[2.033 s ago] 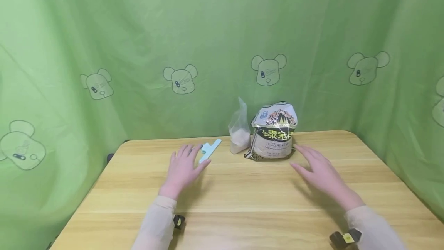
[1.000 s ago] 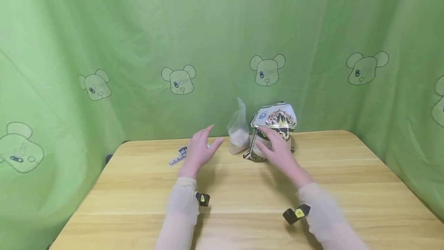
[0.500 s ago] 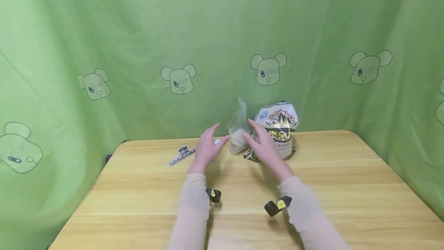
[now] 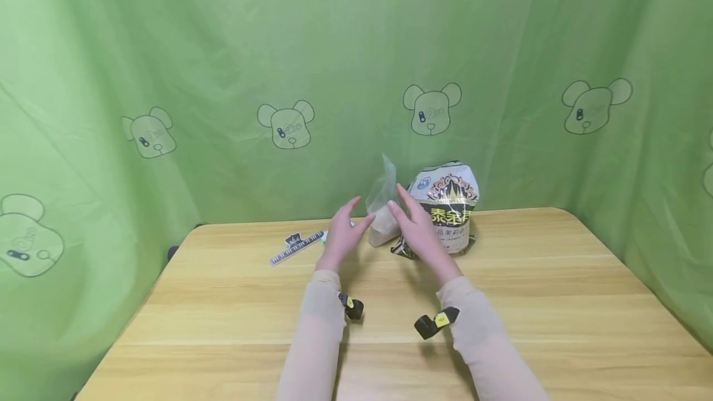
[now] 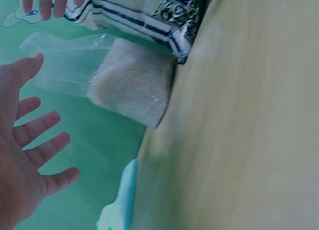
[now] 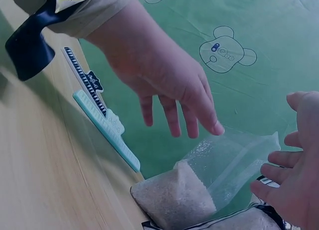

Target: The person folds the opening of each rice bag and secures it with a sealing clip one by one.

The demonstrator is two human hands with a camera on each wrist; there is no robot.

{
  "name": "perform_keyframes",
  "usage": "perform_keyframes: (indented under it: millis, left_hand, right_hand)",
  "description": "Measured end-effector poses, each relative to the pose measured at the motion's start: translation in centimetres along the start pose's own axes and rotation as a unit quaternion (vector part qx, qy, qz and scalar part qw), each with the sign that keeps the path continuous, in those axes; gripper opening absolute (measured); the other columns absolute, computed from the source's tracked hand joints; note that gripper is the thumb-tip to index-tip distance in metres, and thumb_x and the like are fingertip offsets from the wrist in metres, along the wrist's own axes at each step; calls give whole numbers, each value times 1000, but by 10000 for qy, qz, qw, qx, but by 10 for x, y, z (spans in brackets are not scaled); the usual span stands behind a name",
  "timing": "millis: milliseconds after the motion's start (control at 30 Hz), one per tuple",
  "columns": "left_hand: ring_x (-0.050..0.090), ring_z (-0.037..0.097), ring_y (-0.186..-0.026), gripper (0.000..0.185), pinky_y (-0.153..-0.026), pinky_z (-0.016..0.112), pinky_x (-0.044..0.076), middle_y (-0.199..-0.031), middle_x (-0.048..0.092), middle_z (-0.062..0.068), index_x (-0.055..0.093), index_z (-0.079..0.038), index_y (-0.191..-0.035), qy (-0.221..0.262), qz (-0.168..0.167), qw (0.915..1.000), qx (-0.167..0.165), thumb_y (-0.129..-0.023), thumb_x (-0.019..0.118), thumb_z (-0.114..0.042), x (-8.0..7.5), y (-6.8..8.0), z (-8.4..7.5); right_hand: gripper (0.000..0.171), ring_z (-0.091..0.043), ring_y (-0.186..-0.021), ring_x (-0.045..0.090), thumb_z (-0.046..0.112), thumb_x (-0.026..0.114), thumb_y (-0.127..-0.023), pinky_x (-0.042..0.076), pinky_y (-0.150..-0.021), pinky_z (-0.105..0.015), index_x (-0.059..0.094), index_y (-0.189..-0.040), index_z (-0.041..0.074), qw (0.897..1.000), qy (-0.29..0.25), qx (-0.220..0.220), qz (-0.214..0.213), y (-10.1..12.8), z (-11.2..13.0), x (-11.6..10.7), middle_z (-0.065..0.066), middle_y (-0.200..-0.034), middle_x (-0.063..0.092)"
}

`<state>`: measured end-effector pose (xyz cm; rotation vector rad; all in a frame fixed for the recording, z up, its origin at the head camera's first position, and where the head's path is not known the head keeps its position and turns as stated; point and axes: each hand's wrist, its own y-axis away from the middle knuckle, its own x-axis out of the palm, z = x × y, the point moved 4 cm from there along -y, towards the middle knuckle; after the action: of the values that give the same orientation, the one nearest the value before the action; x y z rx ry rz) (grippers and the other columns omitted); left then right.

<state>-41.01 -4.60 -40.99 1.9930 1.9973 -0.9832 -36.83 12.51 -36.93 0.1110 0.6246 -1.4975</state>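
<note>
A clear plastic bag of rice (image 4: 383, 218) stands upright near the table's back edge, its loose top pointing up. My left hand (image 4: 342, 234) is in the air to its left, fingers spread and thumb toward the bag. On the bag's other side, my right hand (image 4: 419, 234) also has its fingers apart, overlapping the bag's edge in the head view. The left wrist view shows the bag (image 5: 134, 80) beyond my left palm (image 5: 20, 150). In the right wrist view both hands flank its empty upper part. Neither hand grips anything.
A large printed rice bag (image 4: 453, 203) stands just right of the clear bag, partly behind my right hand. To the left lie a piano-key-patterned clip (image 4: 295, 249) and a light blue clip (image 6: 109, 130). A green curtain (image 4: 345, 48) hangs behind the wooden table (image 4: 223, 314).
Both hands have come together around the clear bag: the left moved right, away from the clips, and the right moved left across the large rice bag. The bags and clips stayed put.
</note>
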Motion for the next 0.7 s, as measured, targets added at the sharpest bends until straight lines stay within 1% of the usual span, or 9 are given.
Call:
perform_keyframes:
  millis: [133,200,367,567,700]
  left_hand:
    - [41,29,-141,66,-116,48,35,-153,42,9,39,-13,-148,77,17,10000,7,-94,61,-43,9,-2,3]
    - [42,30,-139,63,-116,48,35,-151,44,10,40,-10,-147,67,-8,9999,83,-95,61,-38,14,-3,3]
    - [51,31,-131,53,-111,47,41,-144,53,11,46,-8,-142,229,-135,9995,156,-96,61,-29,18,-5,1]
    - [57,27,-124,44,-107,45,46,-135,61,8,53,-12,-136,564,-252,9980,-126,-95,62,-25,20,-5,3]
    - [59,26,-121,39,-105,44,47,-130,64,8,55,-11,-132,602,-369,9973,-189,-95,61,-24,20,-5,2]
  right_hand:
    - [70,-33,-148,27,56,39,-99,26,-120,-53,19,-156,20,10000,-16,65,39,-1,-3,1,-7,-162,22]
    - [69,-33,-147,28,55,39,-100,25,-120,-53,19,-156,19,9999,-65,104,23,-2,-5,1,-8,-162,23]
    - [67,-31,-147,29,53,40,-100,23,-121,-51,19,-156,23,9997,-136,197,15,-4,-10,-2,-7,-161,25]
    - [66,-31,-147,29,52,41,-100,24,-121,-50,18,-156,24,9996,-165,238,45,-4,-13,-3,-6,-162,24]
    - [66,-32,-147,30,52,41,-100,25,-121,-49,19,-156,25,9993,-266,266,69,-4,-14,-3,-6,-161,26]
